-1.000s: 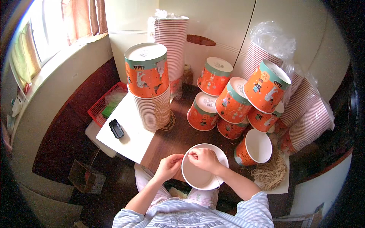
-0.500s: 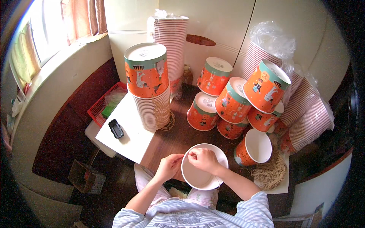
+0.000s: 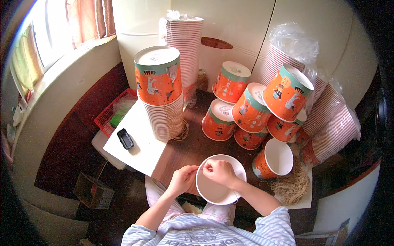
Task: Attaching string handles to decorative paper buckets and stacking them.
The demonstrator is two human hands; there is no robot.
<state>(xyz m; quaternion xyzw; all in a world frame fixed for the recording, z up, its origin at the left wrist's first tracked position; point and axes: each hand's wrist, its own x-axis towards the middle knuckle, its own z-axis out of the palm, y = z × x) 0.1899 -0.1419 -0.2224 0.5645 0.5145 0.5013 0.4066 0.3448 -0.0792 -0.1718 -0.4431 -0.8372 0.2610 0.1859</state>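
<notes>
A white-lined paper bucket [image 3: 217, 192] sits in front of me, its opening facing up. My right hand [image 3: 219, 171] is closed over its near rim, fingers pinched on the edge. My left hand [image 3: 184, 178] is closed at the left side of the rim, fingertips meeting the right hand; a thin string may run between them, too fine to tell. An open orange bucket [image 3: 274, 159] lies on its side just right of my hands, beside a heap of tan string [image 3: 292, 186].
Several orange printed buckets [image 3: 250, 112] lie piled behind. A tall stack topped by an orange bucket [image 3: 159, 82] stands on the white board [image 3: 135, 149] with a black phone [image 3: 125, 138]. Bagged bucket stacks [image 3: 328, 119] lean at right; a red basket [image 3: 108, 117] sits left.
Both hands have stayed at the bucket's rim; the fingers have shifted only slightly. Nothing else has moved.
</notes>
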